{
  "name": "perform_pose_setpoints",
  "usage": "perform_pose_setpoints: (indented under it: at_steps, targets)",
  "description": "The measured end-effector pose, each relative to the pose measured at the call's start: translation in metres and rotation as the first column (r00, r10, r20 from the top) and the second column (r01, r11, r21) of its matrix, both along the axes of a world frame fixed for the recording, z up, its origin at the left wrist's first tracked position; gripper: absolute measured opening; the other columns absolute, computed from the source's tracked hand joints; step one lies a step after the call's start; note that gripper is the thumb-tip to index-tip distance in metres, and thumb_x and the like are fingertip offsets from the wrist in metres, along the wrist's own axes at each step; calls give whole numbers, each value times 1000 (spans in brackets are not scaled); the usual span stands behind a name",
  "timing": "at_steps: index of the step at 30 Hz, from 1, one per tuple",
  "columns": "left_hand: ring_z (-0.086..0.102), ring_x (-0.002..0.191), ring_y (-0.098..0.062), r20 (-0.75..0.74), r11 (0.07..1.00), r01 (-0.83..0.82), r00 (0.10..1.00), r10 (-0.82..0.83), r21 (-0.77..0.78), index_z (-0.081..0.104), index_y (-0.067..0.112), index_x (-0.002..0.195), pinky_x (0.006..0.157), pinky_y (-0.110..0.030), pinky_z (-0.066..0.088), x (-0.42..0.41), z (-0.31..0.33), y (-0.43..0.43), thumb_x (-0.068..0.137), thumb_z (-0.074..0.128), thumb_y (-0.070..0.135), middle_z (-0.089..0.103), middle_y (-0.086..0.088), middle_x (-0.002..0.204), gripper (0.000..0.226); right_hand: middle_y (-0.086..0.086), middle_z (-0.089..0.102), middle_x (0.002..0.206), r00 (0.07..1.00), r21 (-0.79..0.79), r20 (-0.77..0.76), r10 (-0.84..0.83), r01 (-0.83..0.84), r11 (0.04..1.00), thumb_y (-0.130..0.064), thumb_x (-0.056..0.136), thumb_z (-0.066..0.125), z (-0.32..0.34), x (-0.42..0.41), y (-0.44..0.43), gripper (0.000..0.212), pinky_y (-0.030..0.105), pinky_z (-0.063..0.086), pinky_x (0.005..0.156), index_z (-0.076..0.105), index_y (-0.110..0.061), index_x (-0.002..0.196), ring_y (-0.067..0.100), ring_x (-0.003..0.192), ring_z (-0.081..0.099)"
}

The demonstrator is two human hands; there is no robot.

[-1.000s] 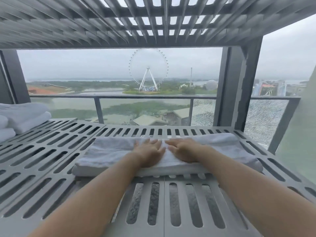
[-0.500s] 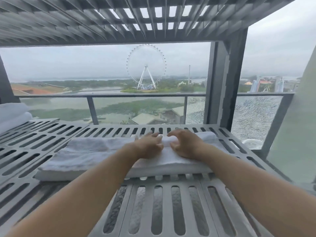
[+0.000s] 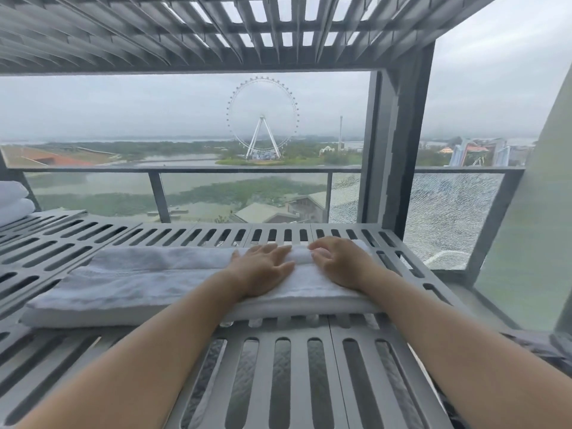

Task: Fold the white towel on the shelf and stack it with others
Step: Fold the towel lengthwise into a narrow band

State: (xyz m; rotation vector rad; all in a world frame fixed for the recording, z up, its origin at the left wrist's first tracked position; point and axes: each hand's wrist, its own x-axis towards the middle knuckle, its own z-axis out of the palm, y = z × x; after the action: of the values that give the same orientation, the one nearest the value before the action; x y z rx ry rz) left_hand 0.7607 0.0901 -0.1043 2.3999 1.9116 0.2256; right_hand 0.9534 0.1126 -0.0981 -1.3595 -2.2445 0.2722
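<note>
The long white fluffy cloth towel [image 3: 139,280] lies on the grey metal shelf with long slots [image 3: 297,366]. Its long side runs from 9 o'clock to 3 o'clock. It is already folded into a thick, soft strip with a stitched band along the top.

Both hands are on its right part. The left hand [image 3: 263,267] lies flat with its fingers spread, pressing the cloth down. The right hand [image 3: 337,263] sits just beside it at 3 o'clock. Its fingers are bent, with the tips on a small bump of cloth between the hands. I cannot tell if it pinches.

Most of the towel stretches away at 9 o'clock from the left hand, so I think that hand is nearer for bringing the long end over. The pile of other white folded towels [image 3: 12,202] waits far off at 9 o'clock, well apart. The shelf looks hard and smooth, and the towel looks floppy.
</note>
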Motion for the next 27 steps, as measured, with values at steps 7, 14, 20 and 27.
perform_pose_setpoints:
  at_steps: [7,14,20,27]
  targets:
    - [0,143,-8,19,979,152,988,-156,135,16,35,146,115,-54,7,-1,-1,-7,93,28,55,6,12,156,57,1,55,133,991,-1,120,61,-61,998,-25,94,39,4,-3,-10,36,33,38,103,55,-22,125,18,121,49]
    - [6,142,-7,-20,980,198,980,-197,25,8,34,147,114,-44,0,-1,-1,-7,91,21,62,9,14,156,64,4,64,122,997,67,55,48,-52,996,-21,91,50,6,2,-16,29,30,45,97,62,-20,117,18,109,59]
    - [9,142,-6,41,966,226,972,-233,129,18,32,146,117,-44,10,0,1,-13,92,32,57,14,13,155,61,0,61,126,997,81,-50,56,-52,995,-17,91,54,10,15,-13,30,27,37,104,60,-22,119,15,118,54]
    - [-4,143,-7,-78,986,157,984,-161,-51,-1,32,147,115,-45,-6,4,4,-17,92,14,61,-1,10,157,63,-8,16,155,935,-178,334,120,-62,982,-52,96,19,2,15,-5,53,38,-3,114,20,-31,145,11,143,7]
